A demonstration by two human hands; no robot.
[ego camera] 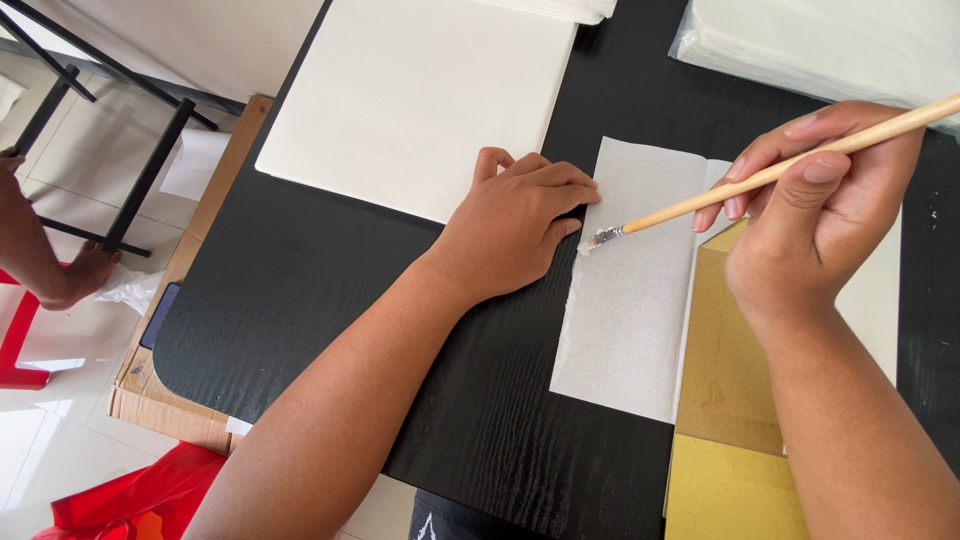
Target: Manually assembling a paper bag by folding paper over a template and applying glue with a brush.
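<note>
My left hand (515, 222) lies fingers-down on the black table (300, 280), its fingertips pressing the left edge of a thin translucent paper strip (630, 310). My right hand (815, 215) grips a wooden-handled brush (780, 170); the bristle tip touches the paper strip's left edge just below my left fingertips. The strip overlaps a gold and brown folded sheet (725, 400) that runs under my right wrist.
A large cream sheet (420, 95) lies at the back of the table. A wrapped stack of white paper (830, 40) sits at the back right. Off the left edge are a cardboard box (165, 390), red plastic (140, 495), a black metal frame (130, 130) and another person's hand (80, 275).
</note>
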